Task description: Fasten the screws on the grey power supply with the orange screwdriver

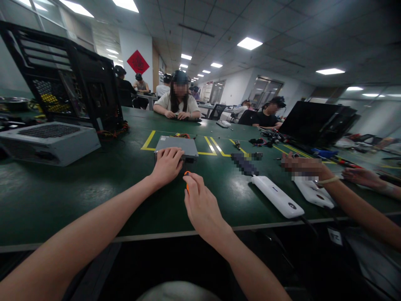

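A flat grey metal power supply [186, 144] lies on the green table ahead of me, with coloured wires at its far side. My left hand [167, 165] is closed over its near left edge, fingers across the top. Just in front of the box, my right hand [202, 198] is closed around an orange-handled screwdriver [187, 180]. The fingers cover most of the handle, and I cannot make out whether the tip touches the box.
Left stands an open black computer case [72, 79], with a larger grey power supply [50, 142] before it. White power banks [277, 196] lie right, near a co-worker's hand [302, 165]. Yellow tape [222, 146] marks the table. Another person [178, 98] sits opposite. A black panel [310, 121] stands far right.
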Available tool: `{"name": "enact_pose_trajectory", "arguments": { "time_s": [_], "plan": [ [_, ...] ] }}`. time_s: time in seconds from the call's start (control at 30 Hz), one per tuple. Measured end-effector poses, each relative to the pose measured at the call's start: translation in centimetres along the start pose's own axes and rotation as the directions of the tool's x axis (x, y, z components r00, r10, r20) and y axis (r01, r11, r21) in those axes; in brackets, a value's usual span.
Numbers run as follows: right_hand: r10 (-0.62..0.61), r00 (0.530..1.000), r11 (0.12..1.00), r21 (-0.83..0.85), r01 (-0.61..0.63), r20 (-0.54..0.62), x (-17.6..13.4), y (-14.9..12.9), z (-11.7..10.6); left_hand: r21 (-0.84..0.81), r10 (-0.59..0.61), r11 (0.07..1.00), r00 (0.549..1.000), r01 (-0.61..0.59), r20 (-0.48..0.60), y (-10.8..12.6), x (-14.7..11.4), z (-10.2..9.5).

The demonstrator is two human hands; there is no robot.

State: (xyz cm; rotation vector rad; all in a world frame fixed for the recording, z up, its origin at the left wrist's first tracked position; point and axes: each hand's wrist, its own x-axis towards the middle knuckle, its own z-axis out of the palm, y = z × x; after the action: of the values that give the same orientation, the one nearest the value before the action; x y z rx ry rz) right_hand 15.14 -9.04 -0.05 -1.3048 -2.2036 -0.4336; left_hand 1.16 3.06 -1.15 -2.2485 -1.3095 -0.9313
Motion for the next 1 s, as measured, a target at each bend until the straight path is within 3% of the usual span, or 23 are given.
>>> {"name": "enact_pose_trajectory", "arguments": {
  "time_s": [0.2, 0.4, 0.63, 0.8, 1.0],
  "plan": [
    [0.132, 0.99, 0.991, 0.0, -0.133, -0.055, 0.39, 0.38, -0.08, -0.013, 0.006, 1.0, 1.0, -0.006, -0.006, -0.07, 0.0, 0.07],
    [-0.022, 1.0, 1.0, 0.022, 0.022, -0.01, -0.04, 0.25, 0.13, -0.003, 0.002, 1.0, 1.0, -0.002, -0.005, -0.12, 0.01, 0.19],
    [0.136, 0.986, 0.991, 0.031, -0.134, -0.096, 0.33, 0.74, 0.0, -0.002, -0.004, 1.0, 1.0, 0.004, -0.013, 0.04, 0.03, 0.13],
    [0.012, 0.999, 1.0, 0.023, -0.011, -0.05, -0.01, 0.62, -0.05, -0.02, -0.002, 1.0, 1.0, 0.002, -0.006, -0.02, 0.11, 0.09],
    [0.16, 0.983, 0.987, 0.04, -0.157, -0.087, 0.13, 0.82, -0.06, -0.04, 0.003, 0.999, 1.0, -0.004, -0.01, 0.03, 0.06, 0.01]
  ]
}}
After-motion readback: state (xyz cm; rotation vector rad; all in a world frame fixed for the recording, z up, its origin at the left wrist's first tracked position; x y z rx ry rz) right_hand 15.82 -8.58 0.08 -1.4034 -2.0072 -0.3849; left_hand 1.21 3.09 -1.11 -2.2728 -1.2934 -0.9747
